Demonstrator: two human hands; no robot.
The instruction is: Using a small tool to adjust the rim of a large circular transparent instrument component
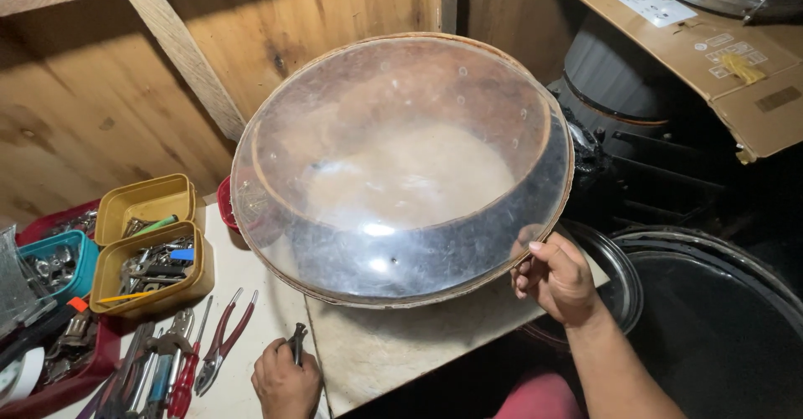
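Drum: a shallow round drum stands tilted on its edge on the tabletop, its clear skin facing the camera.
Right grip: the right hand pinches the drum's lower rim at its right side, fingers curled over the edge.
Left grip: the left hand is clenched around a small dark tool, below and left of the drum, not touching it.
Handling: I judge the shell stiff and fairly light, the skin smooth, glossy and easily scuffed or dented; best held by the wooden rim, not the film.
Materials: thin pale wood hoop, scratched see-through film with small holes near the top, dark inner band.
Just left of the left grip: red-handled pliers and other hand tools lie flat.
Further left: yellow trays and a teal tray filled with metal parts.
Beyond the right grip: dark round drum shells and a cardboard box.
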